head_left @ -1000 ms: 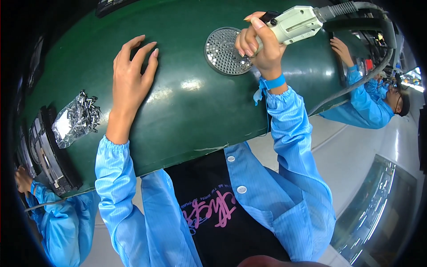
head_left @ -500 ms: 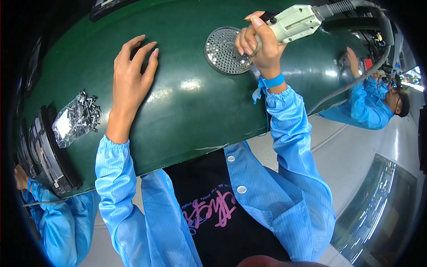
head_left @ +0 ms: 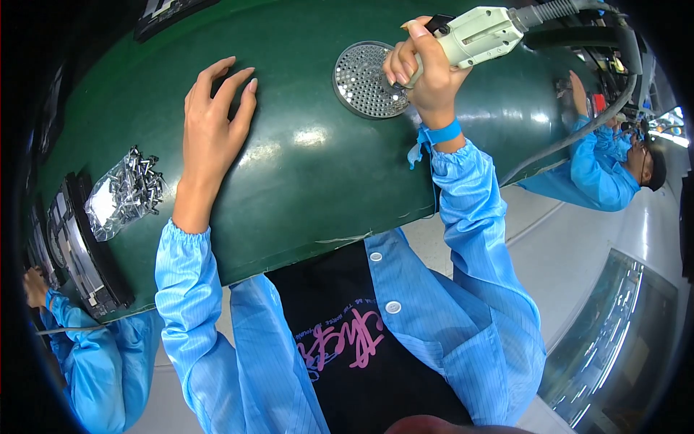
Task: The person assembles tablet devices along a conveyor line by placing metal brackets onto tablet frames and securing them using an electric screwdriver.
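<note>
Across the middle of the view spreads the smooth green desk, glossy enough to throw back white patches of light, its near edge frayed in thin strands. Below it hangs the person's light-blue coat, finely striped, gathered at the cuffs and open over a black shirt. The left hand rests palm down on the desk, its grip bare and fairly wide, fingers curved. At the far left lies a long, dark, slatted part. The right hand has its grip wrapped around a pale hand tool, a faceted, plastic-looking body with a ribbed grey cable sleeve; it sits over the desk's upper right, its narrow end at the right edge of a perforated plate. That plate is round, grey and metallic, with bright specks in some holes; the fingers hide whether the tool touches it. A crinkled clear bag of shiny metal pieces lies beside the slatted part. Pink script curls across the shirt, with smaller lettering above it. A smooth blue wristband circles the right wrist, loose ends hanging.
</note>
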A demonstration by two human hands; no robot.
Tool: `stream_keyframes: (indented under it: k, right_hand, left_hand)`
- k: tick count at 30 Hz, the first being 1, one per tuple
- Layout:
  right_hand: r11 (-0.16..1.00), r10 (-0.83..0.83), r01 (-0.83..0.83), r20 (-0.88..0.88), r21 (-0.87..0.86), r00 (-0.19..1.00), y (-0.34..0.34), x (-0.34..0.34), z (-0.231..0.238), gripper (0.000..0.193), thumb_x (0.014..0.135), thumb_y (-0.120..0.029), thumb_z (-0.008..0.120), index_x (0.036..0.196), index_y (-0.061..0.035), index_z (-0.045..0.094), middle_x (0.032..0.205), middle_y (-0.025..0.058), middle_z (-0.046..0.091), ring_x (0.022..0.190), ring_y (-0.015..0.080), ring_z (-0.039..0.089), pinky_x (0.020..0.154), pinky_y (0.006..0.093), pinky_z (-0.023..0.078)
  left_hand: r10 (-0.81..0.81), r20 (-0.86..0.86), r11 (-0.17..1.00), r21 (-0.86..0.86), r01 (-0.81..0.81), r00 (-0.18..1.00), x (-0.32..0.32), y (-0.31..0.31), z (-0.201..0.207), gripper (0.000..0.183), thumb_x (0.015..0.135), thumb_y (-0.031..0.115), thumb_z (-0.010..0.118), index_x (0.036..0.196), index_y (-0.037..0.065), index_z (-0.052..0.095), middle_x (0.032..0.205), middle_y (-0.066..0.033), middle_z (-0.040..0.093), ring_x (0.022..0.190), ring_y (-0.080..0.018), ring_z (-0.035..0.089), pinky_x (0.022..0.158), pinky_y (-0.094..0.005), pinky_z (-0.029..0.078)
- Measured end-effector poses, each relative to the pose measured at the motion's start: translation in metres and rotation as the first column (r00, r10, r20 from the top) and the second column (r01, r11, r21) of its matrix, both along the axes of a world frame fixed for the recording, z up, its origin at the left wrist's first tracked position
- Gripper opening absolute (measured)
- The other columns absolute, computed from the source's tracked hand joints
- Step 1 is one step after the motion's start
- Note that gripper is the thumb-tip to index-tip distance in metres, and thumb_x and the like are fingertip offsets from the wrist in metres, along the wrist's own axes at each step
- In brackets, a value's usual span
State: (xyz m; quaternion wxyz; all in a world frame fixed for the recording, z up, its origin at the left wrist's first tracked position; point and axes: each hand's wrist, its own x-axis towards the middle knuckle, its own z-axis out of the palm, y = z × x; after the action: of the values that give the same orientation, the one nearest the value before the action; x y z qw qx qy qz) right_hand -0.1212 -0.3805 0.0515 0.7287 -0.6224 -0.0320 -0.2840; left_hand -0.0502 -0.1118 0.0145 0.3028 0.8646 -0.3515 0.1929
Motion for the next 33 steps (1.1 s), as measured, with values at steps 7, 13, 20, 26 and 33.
stream_keyframes:
  k: [7, 13, 20, 26, 33]
  right_hand:
    - [0.998, 0.055, -0.055, -0.017, -0.002, 0.998, -0.003, -0.001, 0.0, 0.015, 0.096, -0.011, 0.053, 0.098, 0.0035, 0.057, 0.051, 0.003, 0.04, 0.04, 0.0132, 0.041, 0.042, 0.0323, 0.041]
    - [0.997, 0.079, -0.079, -0.063, 0.001, 0.995, -0.003, 0.0, -0.003, 0.02, 0.096, -0.013, 0.054, 0.102, 0.005, 0.057, 0.052, 0.0026, 0.04, 0.041, 0.0129, 0.042, 0.043, 0.0319, 0.042]
    - [0.992, 0.11, -0.111, -0.013, -0.056, 0.994, 0.004, -0.004, 0.016, 0.032, 0.096, -0.014, 0.053, 0.118, 0.0094, 0.054, 0.052, 0.0032, 0.041, 0.041, 0.0128, 0.042, 0.044, 0.0311, 0.043]
    - [0.988, 0.155, -0.155, 0.024, 0.003, 0.988, -0.002, -0.008, 0.033, 0.038, 0.097, -0.014, 0.049, 0.126, 0.0096, 0.045, 0.053, 0.0034, 0.039, 0.041, 0.0134, 0.041, 0.043, 0.0311, 0.042]
    - [0.978, 0.155, -0.152, -0.01, 0.143, 0.988, 0.003, -0.006, 0.04, 0.027, 0.092, -0.004, 0.06, 0.116, 0.0064, 0.054, 0.055, 0.0015, 0.045, 0.043, 0.0091, 0.043, 0.042, 0.027, 0.04]
  left_hand:
    - [-0.004, -0.021, 1.0, -0.004, 0.004, 1.0, -0.002, -0.002, 0.002, 0.022, 0.091, 0.016, 0.069, 0.11, 0.006, 0.072, 0.125, -0.0121, 0.062, 0.109, -0.029, 0.064, 0.089, -0.0386, 0.052]
    - [-0.011, 0.005, 1.0, -0.003, 0.011, 1.0, -0.002, 0.0, 0.003, 0.021, 0.091, 0.016, 0.07, 0.11, 0.006, 0.072, 0.124, -0.0119, 0.062, 0.109, -0.0288, 0.064, 0.09, -0.0388, 0.052]
    - [-0.026, 0.035, 0.996, -0.08, 0.029, 0.999, 0.001, -0.004, 0.006, 0.02, 0.091, 0.014, 0.069, 0.109, 0.006, 0.072, 0.118, -0.0117, 0.065, 0.104, -0.0275, 0.066, 0.088, -0.0367, 0.053]
    - [-0.072, -0.048, 0.972, -0.227, 0.059, 0.996, 0.05, -0.05, 0.031, 0.027, 0.093, 0.02, 0.068, 0.115, 0.005, 0.069, 0.107, -0.0102, 0.069, 0.093, -0.0261, 0.069, 0.083, -0.0337, 0.054]
    - [0.056, -0.568, 0.917, -0.297, -0.268, 0.821, 0.193, -0.182, 0.022, 0.065, 0.084, 0.047, 0.074, 0.117, -0.008, 0.062, 0.097, -0.0219, 0.071, 0.086, -0.0275, 0.071, 0.074, -0.0358, 0.056]
